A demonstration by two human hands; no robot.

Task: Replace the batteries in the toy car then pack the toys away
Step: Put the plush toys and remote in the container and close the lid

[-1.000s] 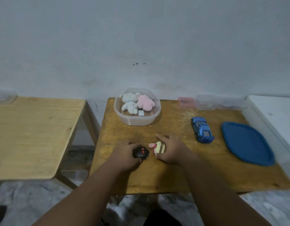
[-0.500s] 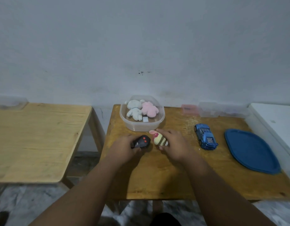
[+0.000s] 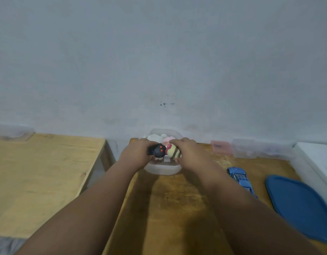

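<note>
1. Head view, hands: the left hand (image 3: 138, 153) holds a black remote (image 3: 158, 150), fingers curled round it. The right hand (image 3: 188, 153) holds a striped toy (image 3: 173, 151), fingers curled over its top and thumb beneath. Both items hang side by side, nearly touching, over the open tub (image 3: 162, 169).
2. Head view, tub: it stands at the back of the worktop (image 3: 177, 208), near the wall. A white plush (image 3: 154, 138) and a pink plush (image 3: 167, 139) already lie inside, partly hidden by the hands.
3. Head view, right side: the blue car (image 3: 241, 178) lies on the worktop, well apart from the tub. The blue lid (image 3: 302, 207) lies flat beyond it, near the worktop's right edge.
4. Progress, judged: packing is under way. The two plush toys are in, and the remote and striped toy are held over the tub, not yet let go.
5. Left to do, judged: release both items, put the car in, fit the lid.
6. Battery swap: cannot tell. The car's underside is hidden and no batteries are seen.
</note>
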